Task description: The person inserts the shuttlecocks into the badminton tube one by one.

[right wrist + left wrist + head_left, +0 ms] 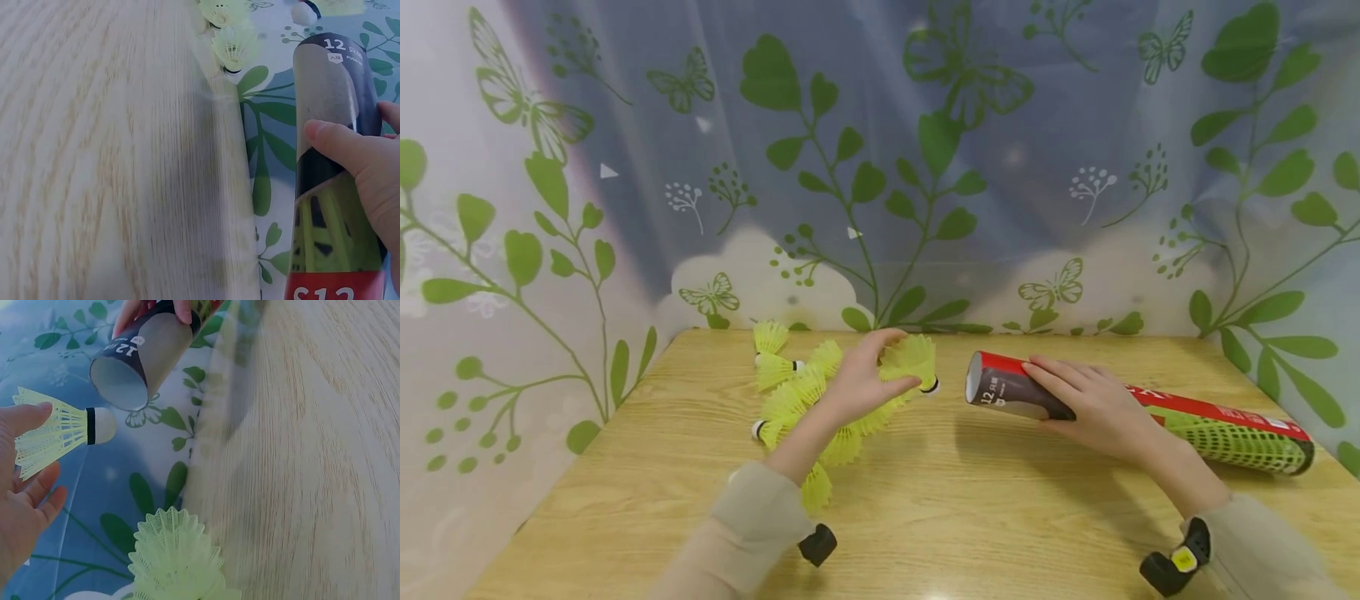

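Observation:
My left hand [861, 379] pinches a yellow shuttlecock [59, 432] by its skirt. Its white cork with a black band points right, toward the tube's mouth, a short gap away. My right hand [1101, 408] grips a red, black and grey shuttlecock tube [1018, 387] around its body. The tube's open end faces left and is raised, while its far end slopes down to the right near the table. Through the clear side of the tube [331, 231] yellow-green shows. A pile of yellow shuttlecocks [793, 400] lies on the table beneath and left of my left hand.
The wooden table [895, 517] reaches back to a curtain [880, 167] printed with green leaves and butterflies. More shuttlecocks [770, 337] sit at the pile's far left edge. Black camera straps are on both wrists.

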Motion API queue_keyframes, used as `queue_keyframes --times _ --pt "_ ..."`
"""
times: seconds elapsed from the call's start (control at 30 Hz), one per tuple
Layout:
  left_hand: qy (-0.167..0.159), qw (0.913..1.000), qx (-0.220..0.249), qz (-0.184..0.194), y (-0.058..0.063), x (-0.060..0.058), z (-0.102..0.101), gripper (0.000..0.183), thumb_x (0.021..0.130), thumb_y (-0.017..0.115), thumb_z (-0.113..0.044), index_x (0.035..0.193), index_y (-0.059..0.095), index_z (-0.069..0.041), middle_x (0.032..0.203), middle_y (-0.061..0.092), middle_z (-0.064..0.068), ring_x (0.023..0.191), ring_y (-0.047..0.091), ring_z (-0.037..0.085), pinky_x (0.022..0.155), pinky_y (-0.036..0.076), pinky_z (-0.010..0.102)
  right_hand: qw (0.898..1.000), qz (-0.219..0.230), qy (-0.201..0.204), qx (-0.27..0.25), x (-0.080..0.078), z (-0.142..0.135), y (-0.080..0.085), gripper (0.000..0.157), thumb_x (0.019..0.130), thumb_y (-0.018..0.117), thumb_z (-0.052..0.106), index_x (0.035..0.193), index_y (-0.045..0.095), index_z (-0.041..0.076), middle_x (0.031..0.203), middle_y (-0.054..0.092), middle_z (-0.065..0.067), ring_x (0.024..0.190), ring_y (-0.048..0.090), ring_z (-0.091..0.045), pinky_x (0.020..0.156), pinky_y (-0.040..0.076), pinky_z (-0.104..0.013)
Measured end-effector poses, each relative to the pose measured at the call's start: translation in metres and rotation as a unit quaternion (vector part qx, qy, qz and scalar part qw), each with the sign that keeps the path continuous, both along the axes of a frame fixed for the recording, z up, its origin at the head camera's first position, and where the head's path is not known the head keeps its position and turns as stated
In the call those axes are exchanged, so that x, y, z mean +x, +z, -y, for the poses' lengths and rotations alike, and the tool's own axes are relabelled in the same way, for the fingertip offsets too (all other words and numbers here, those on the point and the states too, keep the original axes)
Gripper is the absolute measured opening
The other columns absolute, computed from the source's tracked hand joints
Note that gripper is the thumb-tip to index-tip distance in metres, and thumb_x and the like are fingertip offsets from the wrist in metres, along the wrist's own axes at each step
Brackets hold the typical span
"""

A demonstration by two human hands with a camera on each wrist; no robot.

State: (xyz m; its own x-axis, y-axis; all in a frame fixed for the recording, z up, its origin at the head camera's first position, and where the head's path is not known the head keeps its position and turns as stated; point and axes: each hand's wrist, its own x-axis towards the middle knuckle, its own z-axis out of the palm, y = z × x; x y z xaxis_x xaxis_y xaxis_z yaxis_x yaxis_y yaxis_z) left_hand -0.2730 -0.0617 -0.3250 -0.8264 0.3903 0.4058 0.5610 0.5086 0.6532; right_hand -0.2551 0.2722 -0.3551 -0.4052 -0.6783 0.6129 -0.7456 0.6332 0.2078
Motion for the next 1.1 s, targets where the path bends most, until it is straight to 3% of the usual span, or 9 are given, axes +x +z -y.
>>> queue_keyframes --times 0.6,0.83,0.93,1.03,1.1 --pt "0.017 0.9935 0.099 0.053 -0.018 -0.006 -0.025 0.061 0.08 0.074 -0.018 0.133 0.047 -0.006 0.131 0.051 0.012 0.109 0.052 0.03 0.091 0.045 0.043 1.0 0.018 0.001 -0.005 0.0 0.008 0.006 0.068 0.09 0.036 0.057 0.135 0.048 0.007 0.126 0.054 -0.016 0.105 0.055 -0.033 0.077 0.044 -0.053" --pt "-0.004 0.9874 0.14 0.074 -0.022 -0.006 -0.033 0.059 0.079 0.074 -0.011 0.131 0.047 -0.003 0.129 0.052 0.015 0.111 0.053 0.034 0.094 0.044 0.044 1.0 0.021 0.003 -0.003 0.0 0.008 0.006 0.068 0.09 0.037 0.057 0.135 0.048 0.008 0.127 0.054 -0.016 0.106 0.054 -0.032 0.077 0.044 -0.052" --pt "-0.011 0.9853 0.147 0.087 -0.022 -0.007 -0.036 0.059 0.079 0.073 -0.01 0.131 0.046 -0.003 0.129 0.051 0.016 0.111 0.053 0.034 0.093 0.045 0.043 1.0 0.03 -0.001 -0.003 -0.001 0.008 0.008 0.067 0.09 0.043 0.055 0.136 0.047 0.008 0.128 0.053 -0.016 0.108 0.054 -0.032 0.079 0.044 -0.052" --pt "-0.011 0.9839 0.145 0.104 -0.023 -0.007 -0.039 0.06 0.08 0.073 -0.01 0.133 0.045 -0.005 0.131 0.05 0.015 0.112 0.053 0.034 0.091 0.046 0.042 0.999 0.04 -0.006 -0.004 -0.001 0.007 0.008 0.068 0.085 0.061 0.049 0.137 0.046 0.009 0.128 0.053 -0.016 0.108 0.053 -0.032 0.08 0.043 -0.052" --pt "-0.006 0.9836 0.14 0.114 -0.024 -0.007 -0.042 0.061 0.08 0.073 -0.012 0.134 0.044 -0.006 0.132 0.05 0.013 0.113 0.053 0.033 0.09 0.048 0.041 0.999 0.041 -0.01 -0.004 -0.001 0.007 0.009 0.068 0.085 0.063 0.049 0.137 0.046 0.009 0.129 0.053 -0.015 0.108 0.053 -0.031 0.08 0.043 -0.052"
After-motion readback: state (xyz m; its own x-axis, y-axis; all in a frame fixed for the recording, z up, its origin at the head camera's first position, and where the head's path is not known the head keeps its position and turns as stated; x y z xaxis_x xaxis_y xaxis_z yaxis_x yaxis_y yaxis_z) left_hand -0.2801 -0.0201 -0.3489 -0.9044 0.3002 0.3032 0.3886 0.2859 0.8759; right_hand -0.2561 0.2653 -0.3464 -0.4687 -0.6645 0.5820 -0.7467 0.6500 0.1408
